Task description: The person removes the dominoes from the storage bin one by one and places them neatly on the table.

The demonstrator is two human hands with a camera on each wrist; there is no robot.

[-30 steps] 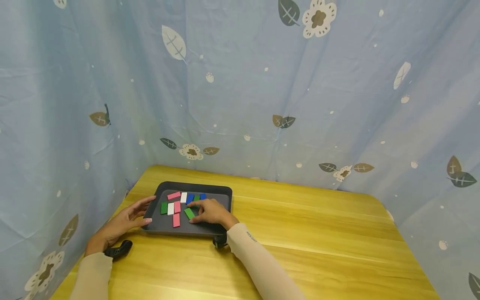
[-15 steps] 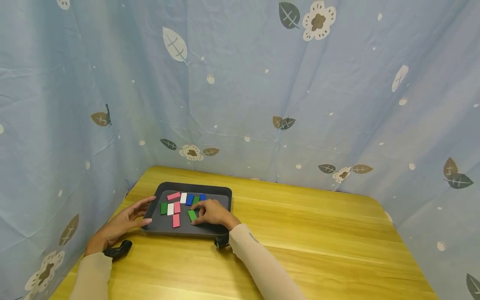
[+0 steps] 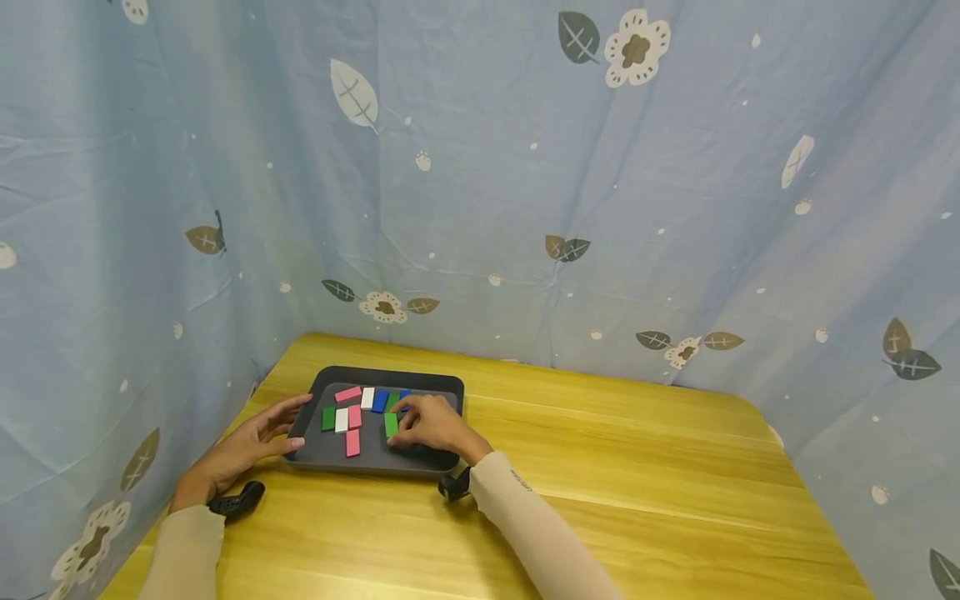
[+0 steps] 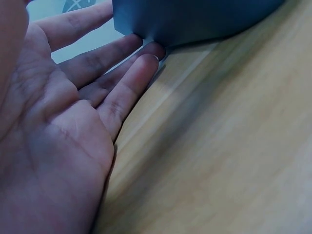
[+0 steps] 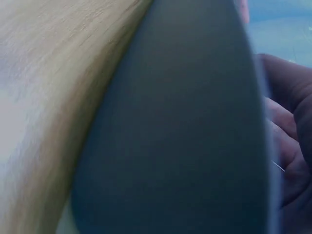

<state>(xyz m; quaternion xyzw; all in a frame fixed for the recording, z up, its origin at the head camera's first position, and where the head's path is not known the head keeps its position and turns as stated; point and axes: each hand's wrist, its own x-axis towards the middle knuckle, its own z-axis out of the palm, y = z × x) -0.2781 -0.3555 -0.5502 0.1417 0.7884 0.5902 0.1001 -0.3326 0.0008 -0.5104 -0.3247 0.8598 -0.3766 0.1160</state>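
Observation:
A dark grey tray (image 3: pixel 360 468) holds several small flat rectangular blocks. My right hand (image 3: pixel 433 423) reaches over its right side and pinches a light green block (image 3: pixel 391 425) by its ends between finger and thumb. Beyond it runs a row with a white block (image 3: pixel 367 398), a blue block (image 3: pixel 380 402) and a dark green block (image 3: pixel 392 403); my fingers partly cover another blue one. My left hand (image 3: pixel 247 443) touches the tray's left side with loosely extended fingers. In the left wrist view, its fingertips meet the outer wall (image 4: pixel 195 22). The tray wall hides most of the right hand in the right wrist view.
Left in the tray lie another dark green block (image 3: pixel 328 418), a white one (image 3: pixel 342 420) and several pink blocks (image 3: pixel 352 443). The yellow wooden table (image 3: pixel 600 467) extends right of the tray. A blue patterned curtain (image 3: pixel 480 167) hangs behind and beside it.
My right hand has moved slightly right with the light green block, which has turned from slanted to nearly upright in the view. The left hand and the other blocks keep their places.

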